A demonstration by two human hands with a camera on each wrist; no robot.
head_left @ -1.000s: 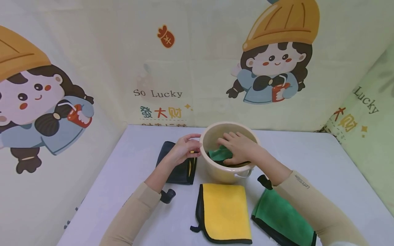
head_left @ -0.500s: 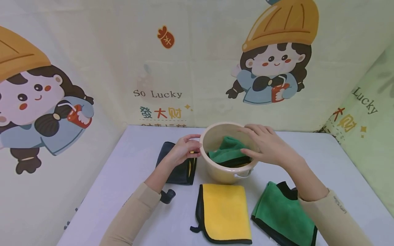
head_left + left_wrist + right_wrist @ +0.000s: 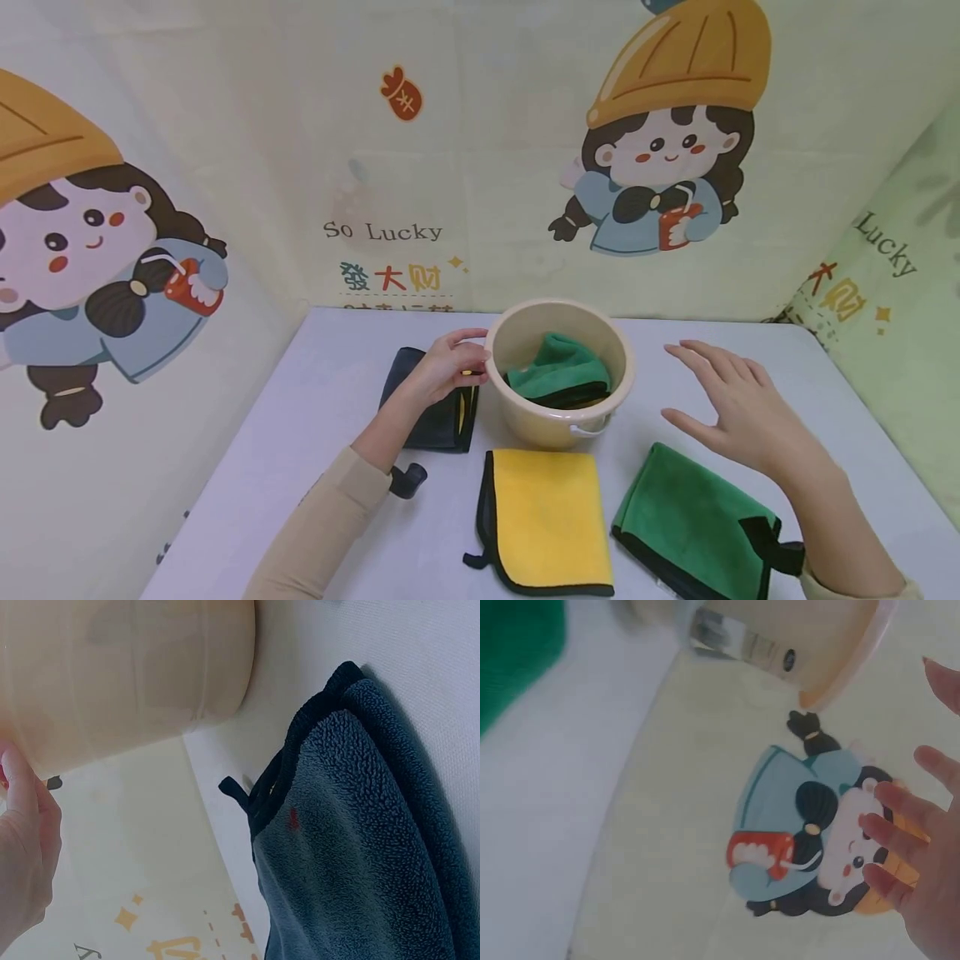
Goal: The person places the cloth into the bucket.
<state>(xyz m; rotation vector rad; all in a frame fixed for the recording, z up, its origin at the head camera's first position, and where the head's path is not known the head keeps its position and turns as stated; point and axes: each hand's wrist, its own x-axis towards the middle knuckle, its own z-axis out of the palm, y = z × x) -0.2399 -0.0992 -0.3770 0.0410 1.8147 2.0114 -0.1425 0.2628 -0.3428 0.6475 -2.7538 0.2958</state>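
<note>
A cream bucket (image 3: pixel 540 429) stands upright toward the back of the table, a green towel (image 3: pixel 558 371) with black edging lying crumpled inside it. At its left rim, my left hand (image 3: pixel 453 367) holds the bucket with bent fingers; in the left wrist view that hand (image 3: pixel 26 840) shows beside the bucket wall. My right hand (image 3: pixel 731 408) is in the air to the right of the bucket, fingers spread, holding nothing. Below it lies a folded green towel (image 3: pixel 690 521). The right wrist view shows the same spread fingers (image 3: pixel 900 840).
A folded yellow towel (image 3: pixel 551 521) with black edging lies in front of the bucket. A folded dark blue-grey towel (image 3: pixel 435 425) is partly under my left forearm in the head view. Cartoon-printed cloth (image 3: pixel 480 167) rises behind the white table (image 3: pixel 322 358).
My right hand has come out of the bucket, leaving the green towel inside, and moved right, over the table. My left hand has stayed at the rim.
</note>
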